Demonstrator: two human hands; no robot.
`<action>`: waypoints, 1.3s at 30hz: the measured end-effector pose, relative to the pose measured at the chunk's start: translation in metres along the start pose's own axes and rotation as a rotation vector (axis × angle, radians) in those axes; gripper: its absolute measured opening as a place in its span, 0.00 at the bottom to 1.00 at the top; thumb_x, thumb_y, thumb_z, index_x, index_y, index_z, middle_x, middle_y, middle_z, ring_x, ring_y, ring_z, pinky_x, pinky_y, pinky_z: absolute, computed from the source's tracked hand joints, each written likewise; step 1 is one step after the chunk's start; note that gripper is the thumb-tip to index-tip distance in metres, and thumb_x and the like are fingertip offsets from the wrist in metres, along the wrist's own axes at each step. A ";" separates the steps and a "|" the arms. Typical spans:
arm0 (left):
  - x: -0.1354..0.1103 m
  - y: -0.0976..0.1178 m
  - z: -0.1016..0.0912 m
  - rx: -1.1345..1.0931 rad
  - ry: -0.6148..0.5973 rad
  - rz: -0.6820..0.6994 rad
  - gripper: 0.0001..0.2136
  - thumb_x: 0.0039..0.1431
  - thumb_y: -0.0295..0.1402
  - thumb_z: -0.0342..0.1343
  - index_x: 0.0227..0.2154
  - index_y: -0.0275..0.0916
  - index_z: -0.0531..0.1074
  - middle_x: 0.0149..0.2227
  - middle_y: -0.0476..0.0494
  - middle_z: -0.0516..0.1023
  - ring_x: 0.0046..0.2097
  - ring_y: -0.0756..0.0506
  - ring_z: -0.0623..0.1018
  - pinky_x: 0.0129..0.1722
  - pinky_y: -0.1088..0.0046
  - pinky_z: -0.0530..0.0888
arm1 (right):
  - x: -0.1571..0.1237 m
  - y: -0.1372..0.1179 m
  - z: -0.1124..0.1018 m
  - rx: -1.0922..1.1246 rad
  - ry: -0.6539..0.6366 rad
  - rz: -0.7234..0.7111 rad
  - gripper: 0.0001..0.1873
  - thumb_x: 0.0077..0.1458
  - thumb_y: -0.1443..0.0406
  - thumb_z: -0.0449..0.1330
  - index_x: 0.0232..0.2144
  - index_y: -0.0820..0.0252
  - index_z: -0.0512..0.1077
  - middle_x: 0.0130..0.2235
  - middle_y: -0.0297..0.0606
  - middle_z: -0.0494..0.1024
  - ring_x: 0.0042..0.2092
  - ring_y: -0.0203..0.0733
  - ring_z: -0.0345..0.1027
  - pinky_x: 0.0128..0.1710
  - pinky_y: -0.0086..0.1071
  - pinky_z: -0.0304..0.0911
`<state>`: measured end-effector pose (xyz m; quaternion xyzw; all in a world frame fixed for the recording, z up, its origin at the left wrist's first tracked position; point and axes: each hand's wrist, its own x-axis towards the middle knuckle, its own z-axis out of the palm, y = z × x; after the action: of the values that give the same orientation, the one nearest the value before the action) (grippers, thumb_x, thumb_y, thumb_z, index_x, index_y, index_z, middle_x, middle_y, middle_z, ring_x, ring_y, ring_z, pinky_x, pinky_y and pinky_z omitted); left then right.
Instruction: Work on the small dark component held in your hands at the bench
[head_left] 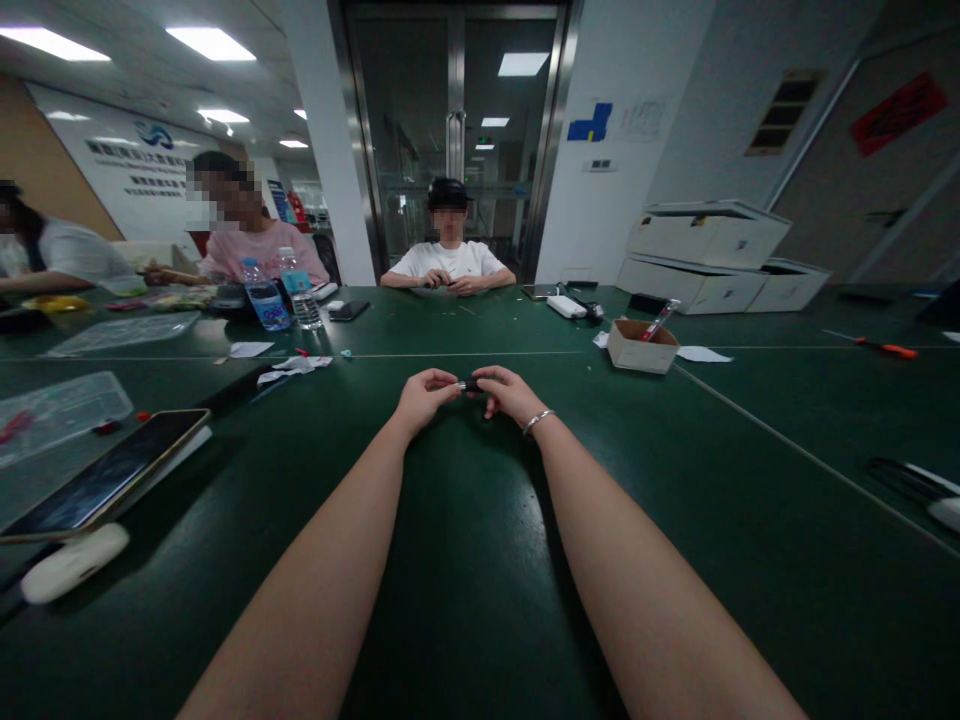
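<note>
- Where the lower left of the frame shows the green table point(247, 600), we see a phone point(112, 470) lying at a slant over something white, with a pale rounded case point(75, 562) just below it.
- Above the phone, near the left edge, we find a clear plastic container point(67, 405) with something red in it.
- At the upper left, we make out a co-worker in a pink top point(262, 250), seated behind two upright water bottles point(266, 297) with blue labels.
- Left of centre, we notice crumpled white paper point(296, 368) on the table.
- At the centre, we have our left hand point(425, 402) nearly closed, thumb and fingertips pinched at the left end of a small black piece point(471, 386) with a shiny section.
- Behind it, at the upper centre, we face a co-worker in a white shirt point(469, 260), arms on the table's far edge.
- Just right of centre, our right hand point(511, 395) grips the black part between thumb and forefinger, other fingers loosely curled; we wear a silver bracelet point(538, 421) on that wrist.
- Right of that, we see a small open carton point(641, 352) with a tool leaning in it, then stacked white boxes point(709, 240) and an orange-handled screwdriver point(889, 349).
</note>
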<state>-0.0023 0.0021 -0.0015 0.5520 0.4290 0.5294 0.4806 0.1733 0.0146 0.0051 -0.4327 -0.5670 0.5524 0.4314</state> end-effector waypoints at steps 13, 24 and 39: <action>0.005 -0.001 0.006 0.100 0.044 -0.104 0.12 0.57 0.40 0.50 0.35 0.35 0.70 0.23 0.47 0.72 0.20 0.52 0.72 0.20 0.78 0.67 | 0.002 0.005 -0.003 0.094 -0.049 -0.043 0.08 0.52 0.73 0.58 0.37 0.63 0.70 0.26 0.33 0.76 0.16 0.27 0.62 0.17 0.25 0.67; 0.001 0.003 0.004 0.047 0.002 -0.049 0.08 0.52 0.32 0.56 0.35 0.34 0.70 0.27 0.47 0.72 0.26 0.53 0.73 0.26 0.77 0.70 | 0.000 0.003 -0.004 0.100 -0.050 -0.028 0.08 0.52 0.73 0.58 0.37 0.64 0.70 0.26 0.35 0.77 0.17 0.27 0.62 0.18 0.25 0.67; 0.002 -0.004 0.003 0.095 -0.034 0.009 0.12 0.50 0.36 0.59 0.35 0.36 0.69 0.31 0.46 0.74 0.29 0.51 0.76 0.27 0.77 0.71 | 0.001 0.005 -0.004 0.127 -0.036 -0.007 0.07 0.53 0.73 0.57 0.37 0.64 0.70 0.24 0.34 0.76 0.16 0.28 0.62 0.18 0.25 0.67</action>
<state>0.0008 0.0041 -0.0050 0.5848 0.4430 0.5013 0.4588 0.1775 0.0165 0.0004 -0.3924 -0.5401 0.5935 0.4495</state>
